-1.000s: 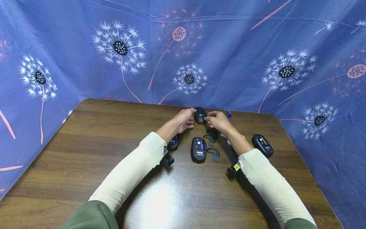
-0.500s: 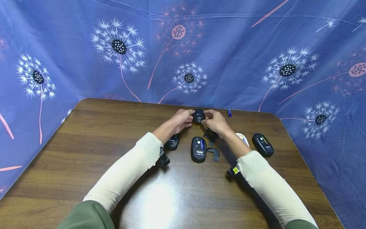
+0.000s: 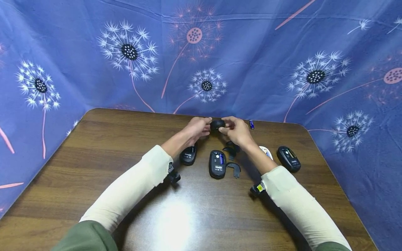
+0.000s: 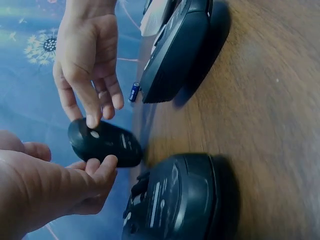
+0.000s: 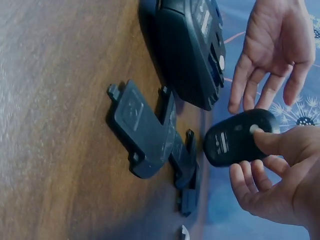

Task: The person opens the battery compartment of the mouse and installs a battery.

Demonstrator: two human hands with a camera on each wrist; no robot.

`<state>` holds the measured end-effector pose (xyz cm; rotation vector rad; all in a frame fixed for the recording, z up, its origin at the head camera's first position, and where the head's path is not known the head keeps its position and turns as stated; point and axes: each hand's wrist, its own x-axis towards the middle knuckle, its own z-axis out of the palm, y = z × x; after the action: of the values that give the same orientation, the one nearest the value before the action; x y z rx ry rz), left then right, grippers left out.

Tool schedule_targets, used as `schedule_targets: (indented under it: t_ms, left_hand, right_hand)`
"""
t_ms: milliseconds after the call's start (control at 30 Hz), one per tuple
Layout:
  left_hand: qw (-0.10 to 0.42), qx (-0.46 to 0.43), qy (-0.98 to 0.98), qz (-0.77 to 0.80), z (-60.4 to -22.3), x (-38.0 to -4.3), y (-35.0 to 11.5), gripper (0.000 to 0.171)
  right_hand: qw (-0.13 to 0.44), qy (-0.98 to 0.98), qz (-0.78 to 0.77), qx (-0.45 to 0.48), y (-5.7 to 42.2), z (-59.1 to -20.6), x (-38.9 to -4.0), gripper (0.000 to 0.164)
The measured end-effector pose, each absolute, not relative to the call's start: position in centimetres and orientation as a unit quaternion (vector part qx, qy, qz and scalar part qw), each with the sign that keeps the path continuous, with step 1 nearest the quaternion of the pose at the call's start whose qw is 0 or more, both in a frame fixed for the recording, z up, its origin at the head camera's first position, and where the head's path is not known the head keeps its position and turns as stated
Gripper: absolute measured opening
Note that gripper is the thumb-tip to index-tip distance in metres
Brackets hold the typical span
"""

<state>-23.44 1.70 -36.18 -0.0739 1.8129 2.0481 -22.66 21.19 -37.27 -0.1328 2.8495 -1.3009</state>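
My right hand (image 3: 237,132) pinches a black wireless computer mouse (image 5: 240,137) near the table's far edge, thumb on its underside. The labelled underside faces the wrist cameras, and in the head view the mouse (image 3: 217,124) shows as a dark rounded shape. On its other side is my left hand (image 3: 195,129); its fingers (image 5: 256,85) look straight in the right wrist view, tips right at the mouse's edge. Between the arms, another mouse (image 3: 217,164) lies underside up with a blue battery (image 3: 221,159) in it. Beside it lie black battery covers (image 3: 233,169).
Partly under my left wrist lies another upturned mouse (image 3: 188,155). One more upturned mouse (image 3: 288,158), its battery bay uncovered, lies at the right. A blue battery (image 3: 251,124) lies near the back edge. A white round object (image 3: 266,152) shows behind my right forearm.
The held mouse has tipped from showing its top to showing its far rounded side. My left hand and forearm have shifted left, baring more of the mouse below; its fingers have loosened.
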Motion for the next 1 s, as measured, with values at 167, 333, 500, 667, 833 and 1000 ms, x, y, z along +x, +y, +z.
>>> schedule_targets:
  t_ms: [167,333,500,667,833,1000]
  left_hand:
    - [0.193,-0.011,0.670,0.717,-36.1,-23.0,0.5,0.040]
    - [0.166,0.025,0.726,0.667,-36.2,-22.2,-0.6,0.045]
    - [0.142,0.065,0.759,0.632,-36.9,-22.0,-1.0,0.049]
    - [0.152,0.095,0.742,0.646,-37.3,-21.9,-0.4,0.055]
    - [0.134,0.136,0.739,0.646,-37.4,-21.9,-0.6,0.062]
    - [0.117,0.154,0.737,0.647,-37.2,-22.0,-1.6,0.057]
  right_hand:
    - [0.012,0.908,-0.415,-0.053,20.9,-36.9,-22.6,0.042]
    - [0.033,0.902,-0.426,-0.061,20.4,-36.4,-22.3,0.042]
    - [0.054,0.887,-0.453,-0.063,20.3,-36.1,-21.9,0.043]
    - [0.050,0.896,-0.436,-0.070,20.8,-36.0,-21.4,0.042]
    - [0.051,0.896,-0.433,-0.088,20.7,-36.1,-21.3,0.047]
    - [0.045,0.885,-0.449,-0.112,20.0,-35.9,-21.5,0.052]
